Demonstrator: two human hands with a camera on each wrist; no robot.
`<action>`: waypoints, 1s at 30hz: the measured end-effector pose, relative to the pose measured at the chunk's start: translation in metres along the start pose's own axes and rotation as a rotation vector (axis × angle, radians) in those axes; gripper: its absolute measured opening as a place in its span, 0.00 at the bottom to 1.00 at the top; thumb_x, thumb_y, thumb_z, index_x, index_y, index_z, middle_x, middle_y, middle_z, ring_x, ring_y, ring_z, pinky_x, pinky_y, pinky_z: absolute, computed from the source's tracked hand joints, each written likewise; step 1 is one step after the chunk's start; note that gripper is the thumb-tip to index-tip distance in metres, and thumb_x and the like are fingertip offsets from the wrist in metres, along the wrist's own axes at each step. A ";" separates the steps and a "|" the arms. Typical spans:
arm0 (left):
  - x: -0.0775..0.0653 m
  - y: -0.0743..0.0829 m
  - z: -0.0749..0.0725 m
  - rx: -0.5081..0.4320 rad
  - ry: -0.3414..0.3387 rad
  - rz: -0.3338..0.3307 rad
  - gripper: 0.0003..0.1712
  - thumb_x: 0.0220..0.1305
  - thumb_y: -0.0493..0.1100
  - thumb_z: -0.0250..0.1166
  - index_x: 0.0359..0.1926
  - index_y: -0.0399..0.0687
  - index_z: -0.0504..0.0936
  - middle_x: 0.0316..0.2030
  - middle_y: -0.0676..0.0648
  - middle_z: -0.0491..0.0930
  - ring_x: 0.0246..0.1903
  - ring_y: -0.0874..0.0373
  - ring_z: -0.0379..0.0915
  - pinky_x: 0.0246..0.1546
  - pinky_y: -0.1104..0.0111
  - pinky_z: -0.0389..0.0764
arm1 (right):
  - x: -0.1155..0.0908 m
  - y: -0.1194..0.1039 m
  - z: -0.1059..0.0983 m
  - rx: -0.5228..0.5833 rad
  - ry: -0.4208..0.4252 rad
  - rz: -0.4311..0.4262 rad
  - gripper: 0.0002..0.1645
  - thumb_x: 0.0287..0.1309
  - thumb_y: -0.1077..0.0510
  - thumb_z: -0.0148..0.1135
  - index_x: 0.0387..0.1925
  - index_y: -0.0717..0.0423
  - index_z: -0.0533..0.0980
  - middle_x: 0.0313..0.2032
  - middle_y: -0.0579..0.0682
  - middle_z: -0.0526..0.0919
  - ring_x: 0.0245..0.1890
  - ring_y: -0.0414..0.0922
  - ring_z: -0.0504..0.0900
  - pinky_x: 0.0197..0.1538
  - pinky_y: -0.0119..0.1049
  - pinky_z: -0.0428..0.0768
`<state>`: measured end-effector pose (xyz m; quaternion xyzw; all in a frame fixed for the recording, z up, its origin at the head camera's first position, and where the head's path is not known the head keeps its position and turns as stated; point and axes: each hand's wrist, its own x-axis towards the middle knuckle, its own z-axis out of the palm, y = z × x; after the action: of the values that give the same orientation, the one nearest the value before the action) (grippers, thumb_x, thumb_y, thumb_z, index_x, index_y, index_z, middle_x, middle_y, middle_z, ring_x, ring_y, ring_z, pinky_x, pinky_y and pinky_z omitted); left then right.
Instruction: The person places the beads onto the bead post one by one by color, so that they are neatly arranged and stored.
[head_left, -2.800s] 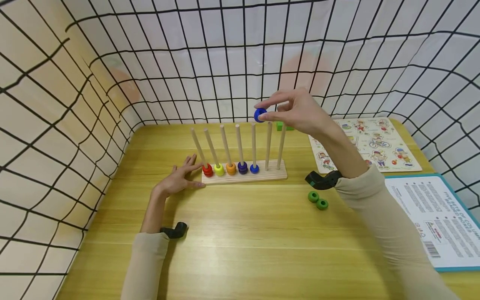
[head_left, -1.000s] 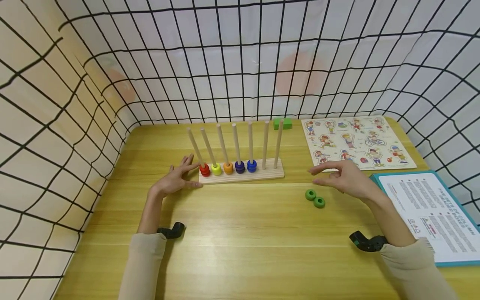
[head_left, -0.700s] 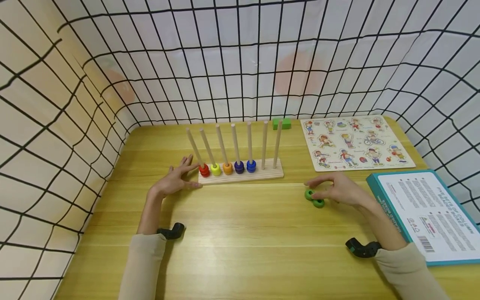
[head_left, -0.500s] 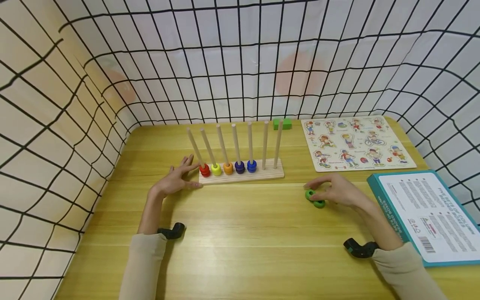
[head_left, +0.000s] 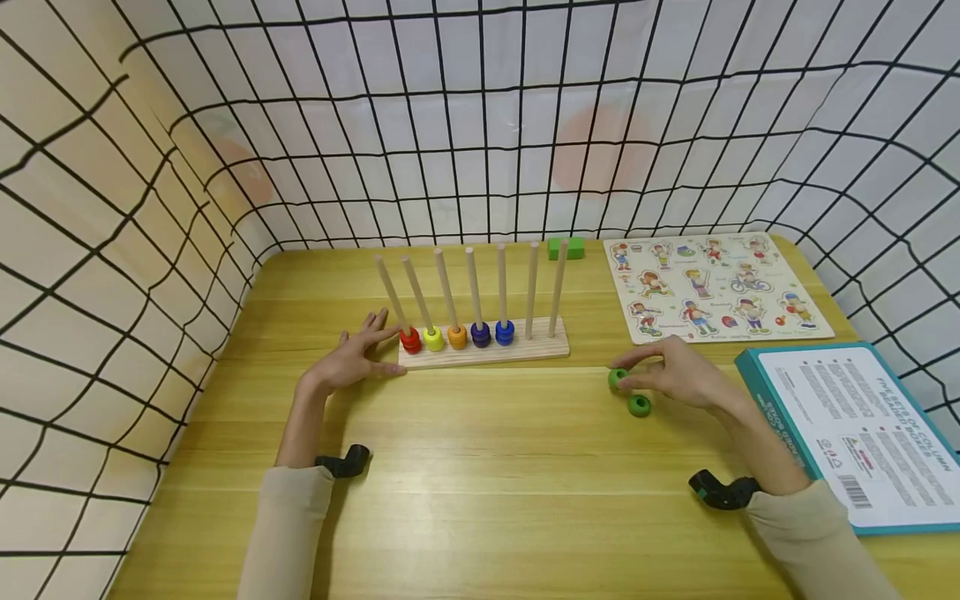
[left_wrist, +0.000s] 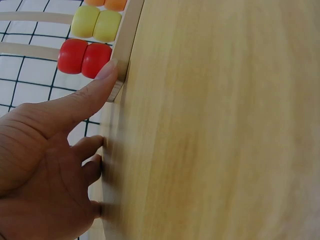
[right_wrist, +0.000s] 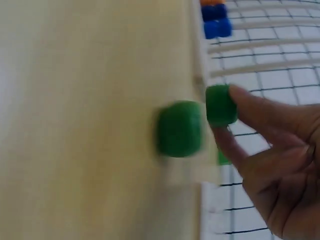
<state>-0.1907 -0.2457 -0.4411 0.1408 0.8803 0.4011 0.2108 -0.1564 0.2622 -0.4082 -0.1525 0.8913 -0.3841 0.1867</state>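
Note:
A wooden peg rack (head_left: 517, 356) stands on the table, its upright pegs in a row. From the left, pegs carry red beads (head_left: 410, 340), yellow beads (head_left: 433, 338), orange beads (head_left: 457, 337), dark purple beads (head_left: 481, 335) and blue beads (head_left: 505, 333); the two rightmost pegs are bare. My left hand (head_left: 347, 362) rests with spread fingers at the rack's left end, its thumb touching the base beside the red beads in the left wrist view. Between thumb and finger, my right hand (head_left: 678, 375) pinches a green bead (right_wrist: 221, 106). Another green bead (head_left: 639, 406) lies just nearer on the table.
Behind the rack sits a green block (head_left: 566, 248). A picture puzzle board (head_left: 720, 287) lies at the back right, with a teal-edged box (head_left: 862, 433) nearer. Black netting (head_left: 487, 150) over white sheeting encloses the table's back and sides.
A second blue bead has gone onto the fifth peg. My right hand has come from above the rack to the green beads, gripped one and drawn it slightly off the other. My left hand stays put.

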 end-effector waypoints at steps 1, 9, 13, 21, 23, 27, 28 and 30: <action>0.000 0.000 0.000 0.002 0.000 0.000 0.46 0.69 0.45 0.69 0.81 0.45 0.57 0.83 0.38 0.27 0.82 0.42 0.12 0.73 0.34 0.12 | 0.000 -0.003 -0.005 0.032 0.003 -0.013 0.20 0.66 0.53 0.70 0.55 0.56 0.85 0.45 0.61 0.90 0.21 0.34 0.71 0.26 0.28 0.68; 0.000 -0.001 0.000 0.003 0.003 -0.001 0.46 0.69 0.45 0.69 0.81 0.45 0.56 0.83 0.38 0.28 0.82 0.42 0.13 0.73 0.34 0.12 | 0.004 -0.047 -0.046 0.133 0.139 -0.113 0.19 0.71 0.55 0.65 0.59 0.55 0.83 0.49 0.58 0.90 0.19 0.28 0.68 0.15 0.36 0.61; 0.000 0.000 0.000 -0.009 -0.002 0.003 0.47 0.69 0.45 0.70 0.81 0.44 0.56 0.83 0.39 0.27 0.82 0.42 0.12 0.73 0.34 0.12 | 0.012 -0.071 -0.058 0.154 0.235 -0.153 0.19 0.69 0.55 0.67 0.59 0.51 0.83 0.44 0.36 0.88 0.14 0.37 0.60 0.16 0.36 0.61; 0.000 0.001 0.000 0.000 0.004 0.005 0.47 0.69 0.45 0.70 0.81 0.45 0.57 0.83 0.38 0.28 0.82 0.41 0.13 0.73 0.34 0.12 | 0.034 -0.123 -0.072 0.242 0.297 -0.245 0.20 0.67 0.54 0.69 0.59 0.50 0.84 0.52 0.39 0.85 0.13 0.42 0.55 0.18 0.35 0.62; 0.000 0.000 0.000 0.002 0.005 0.001 0.47 0.69 0.46 0.70 0.81 0.45 0.57 0.83 0.38 0.28 0.82 0.42 0.13 0.73 0.34 0.12 | 0.039 -0.136 -0.072 0.227 0.284 -0.226 0.20 0.66 0.51 0.70 0.59 0.48 0.84 0.56 0.41 0.84 0.13 0.40 0.56 0.16 0.34 0.61; 0.000 0.000 0.000 0.019 0.008 -0.003 0.46 0.69 0.46 0.70 0.81 0.45 0.57 0.83 0.38 0.28 0.82 0.41 0.13 0.73 0.34 0.13 | 0.047 -0.157 -0.071 0.169 0.255 -0.191 0.21 0.66 0.47 0.70 0.59 0.44 0.84 0.66 0.48 0.79 0.14 0.38 0.58 0.16 0.32 0.61; 0.000 0.000 0.000 0.025 0.009 -0.005 0.46 0.69 0.46 0.70 0.81 0.46 0.57 0.83 0.39 0.28 0.82 0.42 0.14 0.74 0.34 0.13 | 0.049 -0.161 -0.070 0.162 0.245 -0.189 0.21 0.66 0.47 0.70 0.59 0.44 0.84 0.68 0.49 0.77 0.13 0.37 0.58 0.15 0.32 0.60; 0.000 0.000 -0.001 0.029 0.008 -0.003 0.46 0.69 0.46 0.70 0.81 0.45 0.57 0.83 0.38 0.28 0.82 0.41 0.14 0.73 0.34 0.13 | 0.053 -0.166 -0.068 0.156 0.227 -0.197 0.21 0.66 0.49 0.70 0.59 0.46 0.84 0.68 0.51 0.77 0.13 0.36 0.57 0.16 0.31 0.60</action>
<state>-0.1910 -0.2459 -0.4407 0.1407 0.8871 0.3886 0.2057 -0.2127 0.1731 -0.2532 -0.1796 0.8549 -0.4833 0.0576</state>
